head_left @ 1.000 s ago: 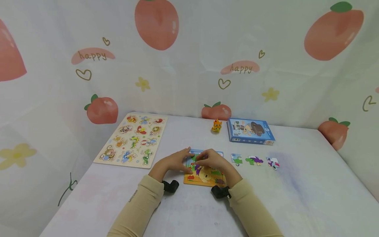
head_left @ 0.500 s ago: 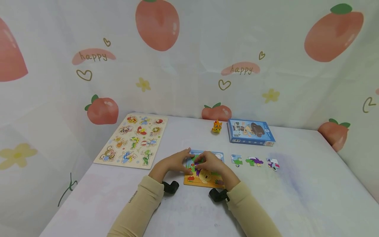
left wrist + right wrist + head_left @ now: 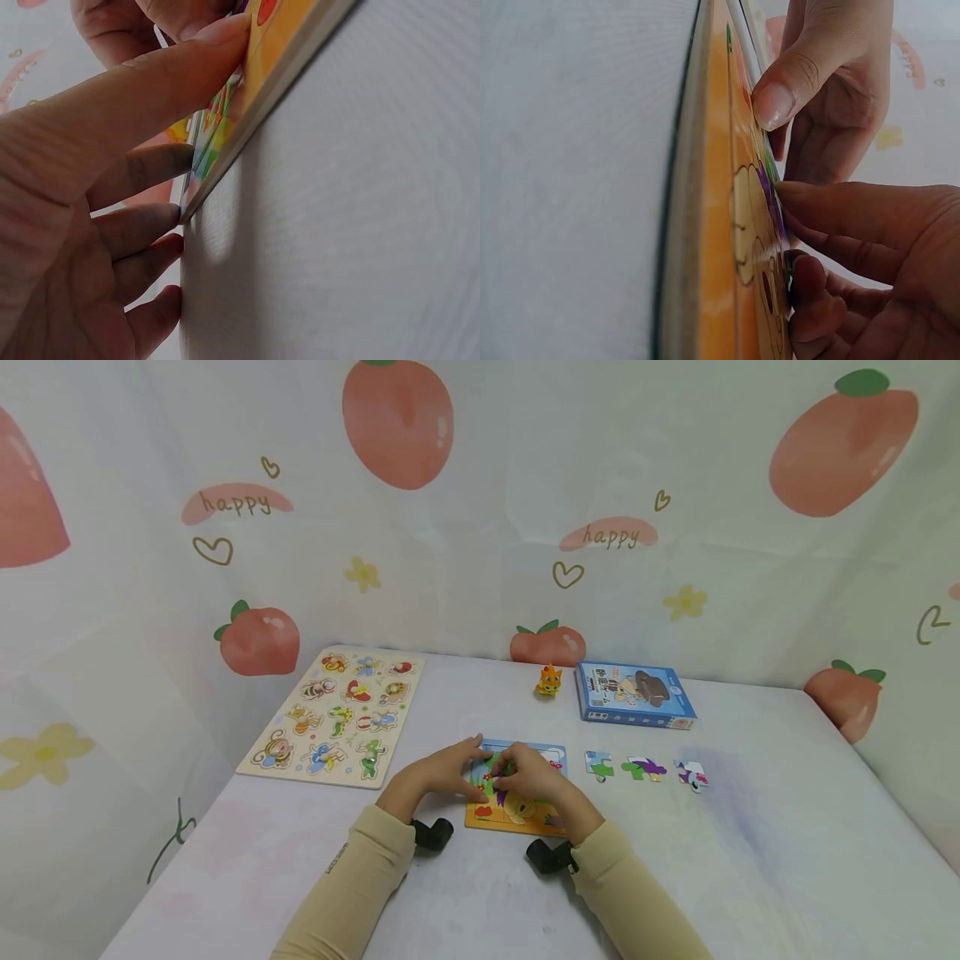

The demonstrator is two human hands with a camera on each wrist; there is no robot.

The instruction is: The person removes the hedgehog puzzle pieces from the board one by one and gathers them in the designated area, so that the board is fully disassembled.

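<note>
A small jigsaw board (image 3: pixel 487 821) with an orange lower edge and a cartoon picture lies between my hands in the head view. My left hand (image 3: pixel 447 768) spreads over its left side. In the left wrist view, the thumb presses the picture and extended fingers touch the board's edge. My right hand (image 3: pixel 532 773) is over the upper middle, with thumb and fingertips together at a purple-and-green puzzle piece (image 3: pixel 771 193) in the right wrist view. The fingers hide much of that piece. Three loose puzzle pieces lie right of the board: left (image 3: pixel 597 765), middle (image 3: pixel 645 767), right (image 3: pixel 692 773).
At the back left lies a wooden peg puzzle board (image 3: pixel 341 722) with insect figures. A small orange-and-yellow toy (image 3: pixel 549 681) and a blue game box (image 3: pixel 636 695) stand behind the jigsaw. A patterned cloth (image 3: pixel 465 568) hangs behind the table.
My right hand and wrist have shifted slightly left and down in the head view, with fingertips still at the picture. My left hand and the loose pieces stay in place.
</note>
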